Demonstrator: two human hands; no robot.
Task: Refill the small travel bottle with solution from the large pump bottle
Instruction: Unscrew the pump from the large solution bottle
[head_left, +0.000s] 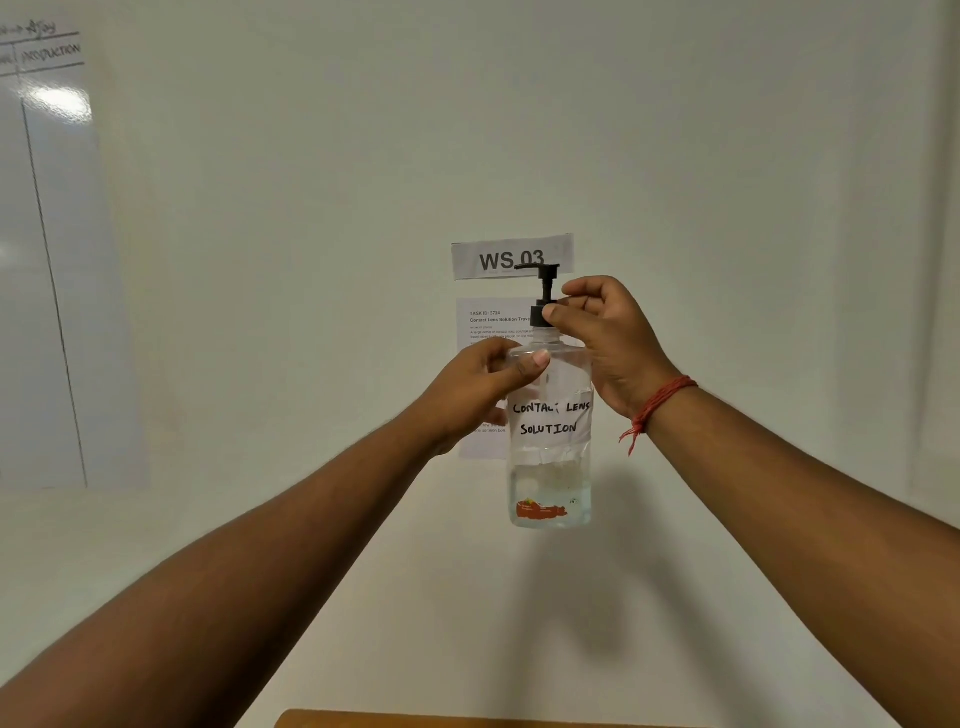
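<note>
The large clear pump bottle (550, 467) is held up in the air in front of me, upright. It carries a white hand-written label reading "Contact Lens Solution" and has a little clear liquid at the bottom. My left hand (483, 389) grips the bottle's shoulder from the left. My right hand (602, 332) pinches the black pump collar (537, 316) at the neck, thumb in front. The black pump head (540, 271) points left. No small travel bottle is in view.
A white table surface (467, 597) spreads below the bottle. On the wall behind hang a "WS 03" sign (511, 255) and a printed task sheet (483, 332). A whiteboard (47, 260) stands at the left. A wooden edge (415, 719) shows at the bottom.
</note>
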